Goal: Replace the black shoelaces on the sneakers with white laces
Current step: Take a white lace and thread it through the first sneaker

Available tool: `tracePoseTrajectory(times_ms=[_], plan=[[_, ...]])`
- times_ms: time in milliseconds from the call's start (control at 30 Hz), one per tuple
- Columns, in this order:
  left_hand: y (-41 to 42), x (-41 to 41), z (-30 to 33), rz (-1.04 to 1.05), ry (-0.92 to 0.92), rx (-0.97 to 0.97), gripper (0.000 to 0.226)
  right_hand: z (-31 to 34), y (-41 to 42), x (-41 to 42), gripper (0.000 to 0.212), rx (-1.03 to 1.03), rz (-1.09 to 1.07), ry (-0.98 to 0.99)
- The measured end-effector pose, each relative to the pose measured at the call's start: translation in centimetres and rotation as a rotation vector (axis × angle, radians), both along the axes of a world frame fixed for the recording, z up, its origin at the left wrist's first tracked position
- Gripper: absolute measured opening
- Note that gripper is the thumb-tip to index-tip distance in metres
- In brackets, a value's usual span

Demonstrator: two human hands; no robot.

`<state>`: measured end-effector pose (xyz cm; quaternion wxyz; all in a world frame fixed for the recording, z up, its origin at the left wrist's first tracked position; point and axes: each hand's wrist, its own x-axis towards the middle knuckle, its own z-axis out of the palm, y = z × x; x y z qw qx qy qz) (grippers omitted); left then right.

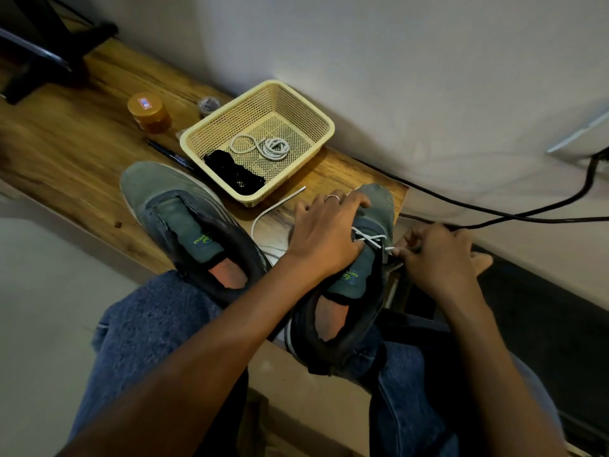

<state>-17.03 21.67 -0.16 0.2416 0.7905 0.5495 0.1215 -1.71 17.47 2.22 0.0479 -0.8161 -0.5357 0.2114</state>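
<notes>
Two grey-green sneakers rest on the wooden table edge and my lap. The left sneaker (184,219) has no lace. My left hand (324,232) grips the right sneaker (365,272) across its toe and tongue. A white lace (370,239) crosses the lowest eyelets; its free end (280,202) trails over the table. My right hand (438,255) pinches the other lace end beside the shoe. A cream basket (306,107) holds a coiled white lace (263,147) and bunched black laces (235,174).
An orange-lidded jar (148,112) and a small dark pot (208,105) stand behind the basket, a pen (168,153) lies beside it. A black cable (494,212) runs along the wall to the right. The table's right end is just past the right sneaker.
</notes>
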Motion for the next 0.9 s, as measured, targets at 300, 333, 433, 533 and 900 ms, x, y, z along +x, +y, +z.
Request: tracePoseTrajectory(times_ms=[300,333,433,533,900], plan=[[1.5,-2.3,1.0,0.048,0.003,-0.181,0.022,0.2,0.2,-0.1,0.02,-0.015,0.029,0.176],[1.7,-2.6,1.1,0.046,0.04,-0.215,0.027,0.2,0.2,-0.1,0.019,-0.011,0.022,0.185],[2.0,-3.2,1.0,-0.018,0.157,-0.315,0.037,0.4,0.3,0.1,0.017,0.027,0.007,0.219],[2.1,-3.3,0.8,-0.074,0.162,-0.355,0.037,1.2,0.3,0.2,0.017,0.147,-0.06,0.432],[2.2,-3.5,1.5,0.021,-0.092,-0.234,0.031,6.3,-1.1,1.1,0.014,0.75,-0.239,1.072]])
